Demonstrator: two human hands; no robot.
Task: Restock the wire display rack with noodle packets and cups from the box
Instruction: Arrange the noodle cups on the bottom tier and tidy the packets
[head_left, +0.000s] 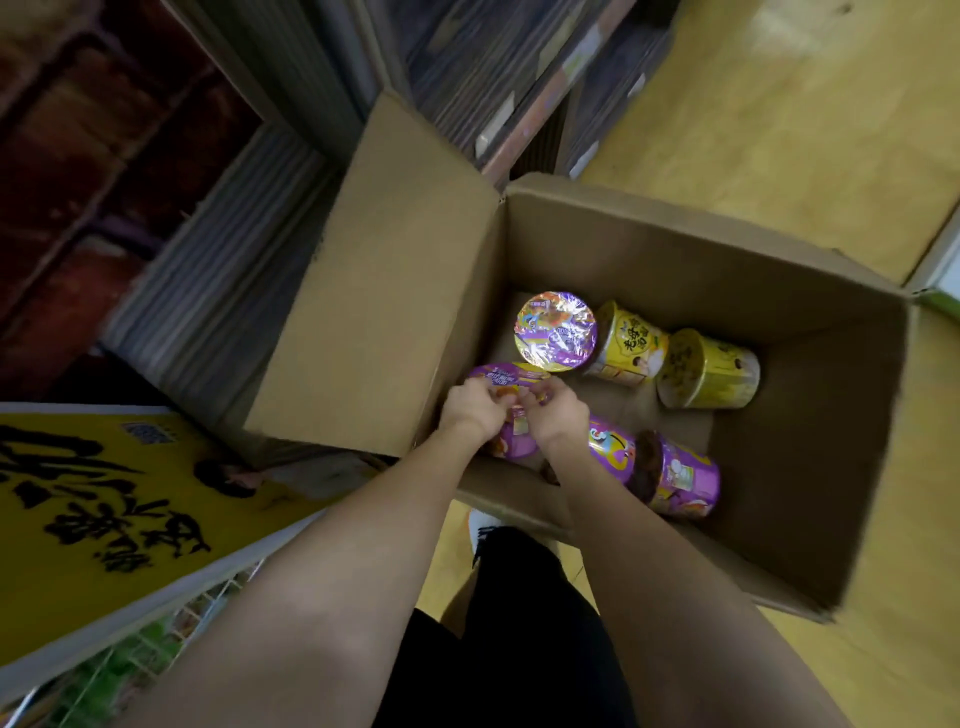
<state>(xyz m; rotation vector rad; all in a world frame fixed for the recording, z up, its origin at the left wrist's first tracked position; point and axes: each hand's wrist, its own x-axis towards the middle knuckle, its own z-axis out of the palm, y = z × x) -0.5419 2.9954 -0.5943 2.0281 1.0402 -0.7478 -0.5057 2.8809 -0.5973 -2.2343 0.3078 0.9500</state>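
Both my hands are down inside the cardboard box, close together and closed on the same purple noodle cup at the near left corner; my left hand grips its left side, my right hand curls over its right side, fingers bent onto the wrapper. That cup lies on its side against the box wall — its lid end points away from me. Just beyond it stands another purple cup, upright, foil lid facing up; beside that one, two yellow cups lie tipped over, touching each other. To the right of my right wrist, two more purple cups lie on their sides along the near wall. One box flap stands open on the left; the box sits on a yellow floor. At lower left, a yellow sign with black characters tops the wire rack — its contents are too blurred to tell.
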